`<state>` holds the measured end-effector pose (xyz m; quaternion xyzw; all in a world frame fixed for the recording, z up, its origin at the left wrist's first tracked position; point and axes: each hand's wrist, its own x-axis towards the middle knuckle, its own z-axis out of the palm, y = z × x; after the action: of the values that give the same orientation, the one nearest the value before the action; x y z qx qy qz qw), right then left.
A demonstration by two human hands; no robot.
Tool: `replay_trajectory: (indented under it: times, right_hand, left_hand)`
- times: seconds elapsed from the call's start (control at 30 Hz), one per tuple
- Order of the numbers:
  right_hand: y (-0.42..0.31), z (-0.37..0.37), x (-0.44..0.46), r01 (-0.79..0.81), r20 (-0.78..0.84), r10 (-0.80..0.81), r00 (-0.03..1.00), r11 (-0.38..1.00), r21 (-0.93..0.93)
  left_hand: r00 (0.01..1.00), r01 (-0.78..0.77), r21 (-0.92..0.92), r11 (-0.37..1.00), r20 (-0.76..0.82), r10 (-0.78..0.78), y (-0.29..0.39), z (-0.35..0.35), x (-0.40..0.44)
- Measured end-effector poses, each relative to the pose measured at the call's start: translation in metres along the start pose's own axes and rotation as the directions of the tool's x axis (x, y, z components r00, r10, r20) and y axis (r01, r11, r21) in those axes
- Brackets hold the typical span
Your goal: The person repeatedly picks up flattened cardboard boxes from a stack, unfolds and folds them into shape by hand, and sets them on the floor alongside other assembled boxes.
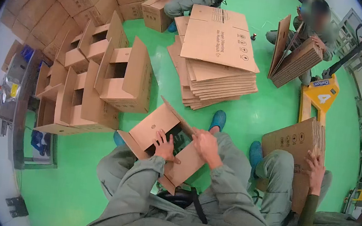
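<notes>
A brown cardboard box (155,127) sits between my knees with its flaps partly raised and a dark opening in the middle. My left hand (164,147) lies on it with the fingers spread over one inner flap, its thumb reaching across the opening to the near flap. At the box's right side my right hand (206,146) is closed around the edge of a flap; its fingertips are hidden. Some dark shapes show inside the box, too unclear to name.
Several open boxes (138,74) stand to the left, before a wall of stacked cartons (44,17). Ahead lies a pile of flattened cartons (224,42). Co-workers sit nearby, one holding flat cardboard (289,139) on my right. A yellow pallet jack (321,93) stands behind.
</notes>
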<state>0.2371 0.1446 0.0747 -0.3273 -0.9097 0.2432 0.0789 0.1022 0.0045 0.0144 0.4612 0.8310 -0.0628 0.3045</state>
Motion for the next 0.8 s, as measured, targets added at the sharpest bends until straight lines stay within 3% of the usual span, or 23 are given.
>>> replay_trajectory:
  times: [0.1, 0.17, 0.2, 0.23, 0.3, 0.33, 0.37, 0.4, 0.43, 0.47, 0.5, 0.57, 0.6, 0.63, 0.67, 0.7, 0.77, 0.8]
  right_hand:
    - [-0.012, 0.023, -0.014, 0.054, -0.026, -0.053, 0.998, 0.998, 0.045]
    - [-0.025, 0.062, -0.040, 0.069, -0.042, -0.070, 0.997, 0.998, -0.009]
    - [-0.029, 0.079, -0.053, 0.078, -0.043, -0.081, 0.996, 0.995, -0.068]
    - [-0.029, 0.088, -0.057, 0.098, -0.057, -0.102, 0.993, 0.993, -0.070]
    - [-0.027, 0.099, -0.059, 0.073, 0.027, -0.070, 0.997, 0.989, -0.127]
    - [-0.026, 0.103, -0.059, 0.074, 0.052, -0.068, 0.996, 0.988, -0.135]
    - [-0.028, 0.107, -0.063, 0.072, 0.063, -0.065, 0.996, 0.990, -0.123]
    - [-0.029, 0.109, -0.064, 0.071, 0.077, -0.062, 0.995, 0.990, -0.118]
    - [-0.028, 0.108, -0.058, 0.081, 0.083, -0.071, 0.994, 0.989, -0.123]
    - [-0.027, 0.108, -0.052, 0.099, 0.075, -0.090, 0.993, 0.986, -0.131]
    - [-0.026, 0.113, -0.052, 0.080, 0.103, -0.071, 0.992, 0.993, -0.089]
    - [-0.018, 0.120, -0.051, 0.080, 0.118, -0.072, 0.990, 0.995, -0.066]
    - [-0.014, 0.120, -0.048, 0.046, 0.208, -0.048, 0.977, 0.999, 0.012]
    - [-0.007, 0.119, -0.048, 0.006, 0.304, -0.030, 0.952, 0.997, 0.081]
    - [-0.006, 0.111, -0.046, -0.042, 0.360, 0.003, 0.933, 0.994, 0.103]
    - [0.007, 0.120, -0.043, -0.016, 0.333, -0.011, 0.943, 0.997, 0.079]
    - [0.029, 0.127, -0.032, 0.065, 0.429, -0.093, 0.898, 0.995, 0.079]
    - [0.031, 0.111, -0.032, 0.079, 0.447, -0.101, 0.889, 0.995, 0.068]
  left_hand:
    - [0.998, 0.063, 0.052, 0.997, -0.003, -0.063, 0.000, 0.015, 0.011]
    - [0.994, 0.017, 0.076, 0.997, -0.105, -0.009, -0.014, 0.042, 0.023]
    - [0.986, -0.010, 0.174, 0.985, -0.159, 0.038, -0.027, 0.068, 0.036]
    - [0.987, -0.132, 0.064, 0.989, -0.088, 0.137, -0.020, 0.002, -0.008]
    - [0.986, -0.149, -0.105, 0.983, -0.089, 0.140, -0.041, -0.034, -0.047]
    - [0.988, -0.137, -0.105, 0.985, -0.079, 0.129, -0.053, -0.046, -0.071]
    - [0.949, -0.016, -0.230, 0.973, -0.309, -0.057, -0.066, -0.058, -0.094]
    - [0.824, 0.065, -0.373, 0.926, -0.503, -0.260, -0.072, -0.064, -0.105]
    - [0.817, 0.067, -0.377, 0.924, -0.511, -0.268, -0.073, -0.044, -0.099]
    - [0.680, -0.167, -0.781, 0.602, -0.533, -0.503, -0.072, -0.008, -0.081]
    - [0.580, -0.458, -0.880, 0.121, -0.400, -0.709, -0.065, 0.014, -0.061]
    - [0.506, -0.459, -0.869, 0.184, -0.426, -0.750, -0.035, 0.012, -0.027]
    - [0.477, -0.155, -0.884, 0.441, -0.458, -0.750, -0.022, 0.007, -0.014]
    - [0.456, 0.182, -0.770, 0.611, -0.485, -0.746, -0.008, 0.004, -0.003]
    - [0.537, 0.287, -0.622, 0.728, -0.525, -0.661, 0.006, 0.013, 0.007]
    - [0.520, 0.255, -0.642, 0.724, -0.540, -0.662, 0.007, 0.023, 0.017]
    - [0.688, 0.180, -0.278, 0.944, -0.650, -0.323, 0.002, 0.037, 0.027]
    - [0.668, 0.115, -0.303, 0.946, -0.681, -0.299, 0.001, 0.041, 0.030]
